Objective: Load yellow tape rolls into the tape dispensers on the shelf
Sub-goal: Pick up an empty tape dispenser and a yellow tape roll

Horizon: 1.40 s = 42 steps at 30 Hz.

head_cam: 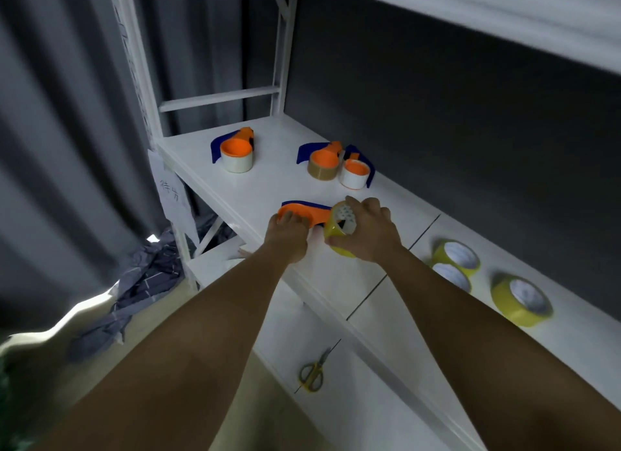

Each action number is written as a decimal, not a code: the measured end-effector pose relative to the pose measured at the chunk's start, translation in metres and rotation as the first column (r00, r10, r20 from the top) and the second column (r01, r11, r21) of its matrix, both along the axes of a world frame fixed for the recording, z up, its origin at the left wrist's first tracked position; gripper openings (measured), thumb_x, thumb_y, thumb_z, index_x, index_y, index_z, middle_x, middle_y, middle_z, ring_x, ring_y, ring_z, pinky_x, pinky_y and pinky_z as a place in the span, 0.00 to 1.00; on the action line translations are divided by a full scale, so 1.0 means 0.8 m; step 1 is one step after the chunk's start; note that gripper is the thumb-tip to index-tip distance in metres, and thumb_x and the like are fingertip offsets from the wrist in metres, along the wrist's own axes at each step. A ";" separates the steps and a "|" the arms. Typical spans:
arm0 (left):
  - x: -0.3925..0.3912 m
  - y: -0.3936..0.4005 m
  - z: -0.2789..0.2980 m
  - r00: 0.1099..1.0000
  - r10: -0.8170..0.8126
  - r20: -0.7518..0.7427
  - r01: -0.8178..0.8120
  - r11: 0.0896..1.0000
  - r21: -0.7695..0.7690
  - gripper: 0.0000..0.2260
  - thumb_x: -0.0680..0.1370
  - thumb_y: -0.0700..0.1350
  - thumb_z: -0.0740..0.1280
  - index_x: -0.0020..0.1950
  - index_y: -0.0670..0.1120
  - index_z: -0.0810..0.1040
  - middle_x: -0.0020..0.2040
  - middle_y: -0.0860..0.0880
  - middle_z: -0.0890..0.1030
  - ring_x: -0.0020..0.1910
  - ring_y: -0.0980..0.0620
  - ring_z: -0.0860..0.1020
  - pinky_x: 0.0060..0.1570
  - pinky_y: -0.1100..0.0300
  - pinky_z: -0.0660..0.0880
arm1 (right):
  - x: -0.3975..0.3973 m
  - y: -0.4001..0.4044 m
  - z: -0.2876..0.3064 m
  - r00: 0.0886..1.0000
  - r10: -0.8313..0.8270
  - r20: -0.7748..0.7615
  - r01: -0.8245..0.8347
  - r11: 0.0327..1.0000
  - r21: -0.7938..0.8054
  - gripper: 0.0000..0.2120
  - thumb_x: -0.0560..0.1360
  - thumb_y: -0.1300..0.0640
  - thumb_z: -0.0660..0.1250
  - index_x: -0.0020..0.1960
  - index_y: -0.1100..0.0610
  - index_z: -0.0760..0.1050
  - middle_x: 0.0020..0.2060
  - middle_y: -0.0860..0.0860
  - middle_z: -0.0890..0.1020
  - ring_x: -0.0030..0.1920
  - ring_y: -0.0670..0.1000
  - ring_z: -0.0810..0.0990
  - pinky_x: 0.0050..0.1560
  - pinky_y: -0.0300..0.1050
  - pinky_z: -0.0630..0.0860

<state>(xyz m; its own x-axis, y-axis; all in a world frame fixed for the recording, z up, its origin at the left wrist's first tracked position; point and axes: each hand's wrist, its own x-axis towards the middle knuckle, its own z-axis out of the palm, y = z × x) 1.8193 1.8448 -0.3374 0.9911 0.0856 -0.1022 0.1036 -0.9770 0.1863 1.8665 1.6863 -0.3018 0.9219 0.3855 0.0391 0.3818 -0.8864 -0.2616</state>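
An orange and blue tape dispenser (304, 210) lies on the white shelf (268, 185) near its front edge. My left hand (289, 235) grips its near end. My right hand (364, 230) holds a yellow tape roll (339, 224) tilted, right beside the dispenser's right side. Three more yellow rolls lie on the shelf to the right: two stacked rolls (457, 255) (452, 276) and one apart (522, 299). Three other dispensers stand further back, one with a white roll (235, 153), one with a brown roll (322, 165), one with a white roll (356, 173).
Yellow-handled scissors (312, 371) lie on the lower shelf board. A paper label (173, 192) hangs from the shelf's left front corner. Grey curtains hang at the left and crumpled dark cloth (134, 292) lies on the floor. An upper shelf (470, 14) overhangs at top right.
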 end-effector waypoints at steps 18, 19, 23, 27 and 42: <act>0.039 0.131 0.028 0.970 0.006 0.245 0.034 0.986 -0.161 0.12 0.79 0.46 0.59 0.60 0.45 0.74 0.55 0.46 0.79 0.55 0.45 0.76 0.48 0.59 0.64 | 0.054 0.108 0.009 0.981 -0.109 0.159 0.093 0.990 0.104 0.46 0.64 0.38 0.73 0.74 0.48 0.55 0.66 0.58 0.64 0.62 0.62 0.64 0.58 0.55 0.68; 0.037 0.146 0.032 0.968 0.010 0.251 0.034 0.985 -0.171 0.12 0.79 0.46 0.58 0.61 0.45 0.74 0.55 0.46 0.79 0.54 0.44 0.76 0.47 0.59 0.64 | 0.054 0.121 0.009 0.977 -0.140 0.163 0.120 0.984 0.129 0.46 0.64 0.39 0.73 0.74 0.49 0.55 0.67 0.58 0.63 0.63 0.63 0.64 0.59 0.56 0.68; 0.034 0.212 0.045 0.968 0.064 0.242 0.008 0.958 -0.286 0.12 0.80 0.45 0.58 0.61 0.45 0.74 0.54 0.43 0.79 0.53 0.41 0.77 0.47 0.58 0.67 | 0.053 0.181 0.011 0.952 -0.270 0.147 0.226 0.939 0.259 0.43 0.65 0.39 0.73 0.73 0.49 0.58 0.70 0.59 0.60 0.65 0.63 0.63 0.60 0.59 0.67; 0.038 0.270 0.060 0.972 0.124 0.202 -0.008 0.870 -0.494 0.11 0.81 0.45 0.57 0.58 0.40 0.73 0.52 0.39 0.78 0.53 0.40 0.77 0.53 0.54 0.72 | 0.054 0.231 0.005 0.944 -0.325 0.057 0.289 0.898 0.331 0.42 0.67 0.39 0.72 0.73 0.49 0.57 0.73 0.57 0.55 0.67 0.64 0.61 0.64 0.61 0.65; 0.110 0.397 0.092 0.931 0.307 0.201 -0.009 0.567 -0.824 0.11 0.82 0.49 0.57 0.39 0.52 0.69 0.37 0.54 0.75 0.34 0.59 0.74 0.29 0.68 0.69 | 0.136 0.338 -0.034 0.958 -0.278 -0.072 0.272 0.959 -0.082 0.43 0.67 0.41 0.70 0.74 0.48 0.52 0.69 0.56 0.61 0.68 0.62 0.60 0.61 0.57 0.65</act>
